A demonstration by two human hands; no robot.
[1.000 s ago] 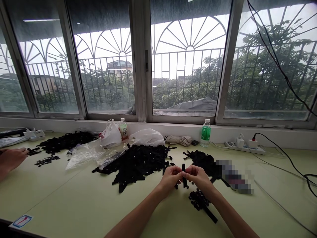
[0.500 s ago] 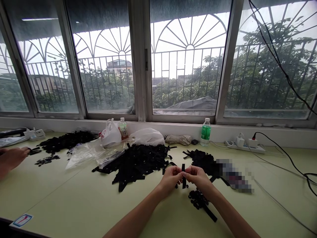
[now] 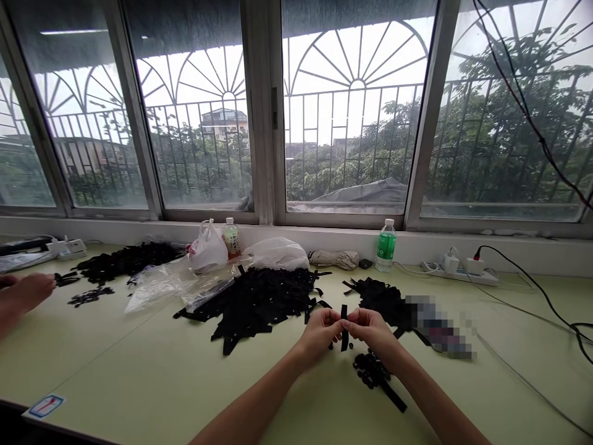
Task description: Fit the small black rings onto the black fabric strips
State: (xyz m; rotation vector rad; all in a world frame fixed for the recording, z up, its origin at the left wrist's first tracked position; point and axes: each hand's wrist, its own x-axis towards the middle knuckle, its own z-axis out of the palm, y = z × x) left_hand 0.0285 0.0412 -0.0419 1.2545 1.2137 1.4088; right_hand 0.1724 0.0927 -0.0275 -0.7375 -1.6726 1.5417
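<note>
My left hand (image 3: 321, 332) and my right hand (image 3: 373, 330) meet over the pale green table (image 3: 139, 371), both pinched on one short black strap (image 3: 344, 327) held upright between them. Just below my right wrist lies a small heap of black buttons (image 3: 368, 369) with a loose black strap (image 3: 393, 395) beside it. A big pile of black straps (image 3: 259, 300) lies to the left of my hands, and a smaller pile (image 3: 382, 296) sits behind my right hand.
Another person's hand (image 3: 23, 293) works at the far left near another black pile (image 3: 125, 259). Plastic bags (image 3: 208, 253), two bottles (image 3: 384, 246), a folded umbrella (image 3: 333, 258) and a power strip (image 3: 458, 271) with cables line the window sill side.
My hands stay together on the strap, nearly still. The view has shifted slightly, and the other person's hand at the left has moved a little.
</note>
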